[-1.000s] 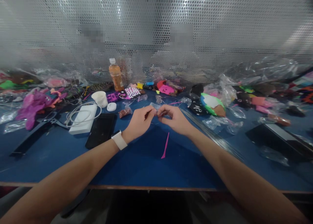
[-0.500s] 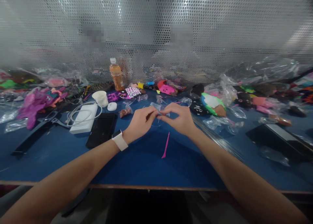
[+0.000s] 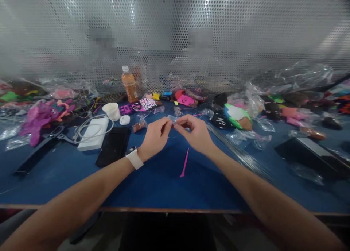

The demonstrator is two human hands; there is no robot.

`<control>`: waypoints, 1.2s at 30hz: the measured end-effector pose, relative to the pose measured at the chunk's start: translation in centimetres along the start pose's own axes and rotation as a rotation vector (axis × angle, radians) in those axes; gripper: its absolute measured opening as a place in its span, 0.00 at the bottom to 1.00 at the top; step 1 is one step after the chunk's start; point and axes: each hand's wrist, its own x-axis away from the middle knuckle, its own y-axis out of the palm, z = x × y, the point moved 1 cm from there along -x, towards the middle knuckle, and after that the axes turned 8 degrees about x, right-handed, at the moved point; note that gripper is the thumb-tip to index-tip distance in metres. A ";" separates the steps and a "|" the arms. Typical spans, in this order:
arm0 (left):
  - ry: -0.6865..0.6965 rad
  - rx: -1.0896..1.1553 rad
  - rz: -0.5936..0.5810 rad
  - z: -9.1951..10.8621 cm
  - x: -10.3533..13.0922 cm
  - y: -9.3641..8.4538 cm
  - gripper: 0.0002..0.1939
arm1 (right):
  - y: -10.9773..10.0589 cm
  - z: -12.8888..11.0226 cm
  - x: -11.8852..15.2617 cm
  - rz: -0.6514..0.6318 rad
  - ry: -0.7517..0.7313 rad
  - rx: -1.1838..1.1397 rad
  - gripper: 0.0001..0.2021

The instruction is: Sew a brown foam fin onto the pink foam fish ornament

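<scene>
My left hand (image 3: 156, 137), with a pale watch band at the wrist, is closed in a pinch at the middle of the table. Fingertip to fingertip with it, my right hand (image 3: 195, 133) pinches too. Between the fingertips is something small and thin, partly hidden; a fine wire or thread curves below it. A small clear plastic piece (image 3: 172, 118) shows just behind the fingers. Nearer the table's front edge lies a pink tool (image 3: 185, 163). A bundle of thin wires (image 3: 237, 150) runs beside my right forearm.
A black phone (image 3: 113, 146), white box (image 3: 94, 134) with cable, earbud case (image 3: 125, 120), white cup (image 3: 111, 111) and scissors (image 3: 50, 136) lie left. A drink bottle (image 3: 129, 86) stands behind. At right are a green-white piece (image 3: 237, 116) and black box (image 3: 311, 156). Perforated metal (image 3: 175, 32) rises behind.
The fingertips of both hands have shifted slightly left and tilted a little, and the clear plastic behind them shows more. Both hands stay pinched close together.
</scene>
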 end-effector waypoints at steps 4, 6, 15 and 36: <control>-0.169 0.150 -0.028 -0.2 -0.1 0.2 0.16 | -0.5 0.5 0.4 0.069 -0.242 0.328 0.08; -0.199 0.188 -0.055 -0.2 -0.1 0.2 0.17 | -0.7 0.6 0.4 0.058 -0.331 0.408 0.08; -0.083 0.059 -0.108 -0.7 -0.2 0.1 0.16 | -0.5 0.7 -0.1 0.004 -0.238 0.401 0.07; 0.074 -0.201 -0.142 -1.0 -0.7 -0.8 0.11 | 0.0 1.6 -0.5 -0.135 0.056 -0.107 0.16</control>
